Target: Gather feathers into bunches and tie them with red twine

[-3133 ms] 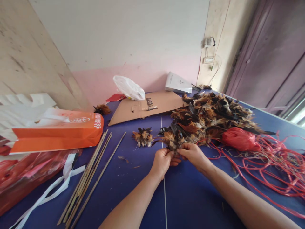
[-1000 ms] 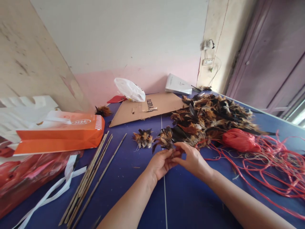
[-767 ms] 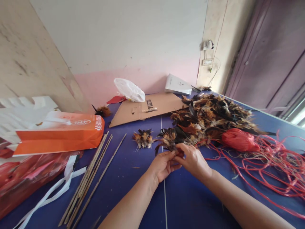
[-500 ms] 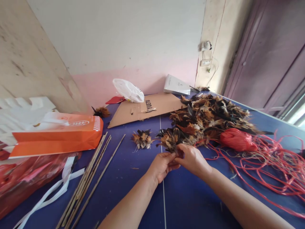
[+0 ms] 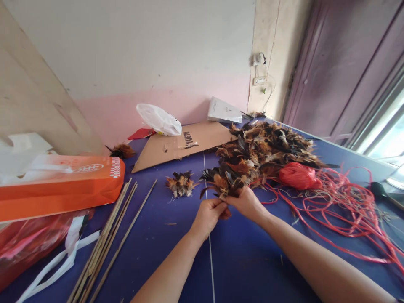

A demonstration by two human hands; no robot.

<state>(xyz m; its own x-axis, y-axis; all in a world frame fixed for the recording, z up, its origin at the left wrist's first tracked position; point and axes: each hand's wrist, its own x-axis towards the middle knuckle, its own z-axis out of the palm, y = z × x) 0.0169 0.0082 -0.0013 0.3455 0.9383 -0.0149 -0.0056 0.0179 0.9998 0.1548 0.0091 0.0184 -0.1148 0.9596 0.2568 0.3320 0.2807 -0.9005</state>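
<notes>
My left hand (image 5: 208, 214) and my right hand (image 5: 245, 203) meet at the middle of the blue table (image 5: 246, 261). Both are closed around the base of a small bunch of brown and black feathers (image 5: 222, 181), which fans out away from me. Just beyond lies a big heap of the same feathers (image 5: 268, 145). A separate small tuft of feathers (image 5: 179, 185) lies on the table to the left of my hands.
Several thin bamboo sticks (image 5: 109, 240) lie at left beside an orange paper bag (image 5: 59, 185) and red plastic (image 5: 28, 244). A red twine ball (image 5: 298, 176) and loose red twine (image 5: 347, 210) spread at right. Flat cardboard (image 5: 183, 143) and a white bag (image 5: 159, 120) sit by the wall.
My view has swung to the right. Both hands have kept hold of the feather bunch, shifting their grip on its base and turning it a little.
</notes>
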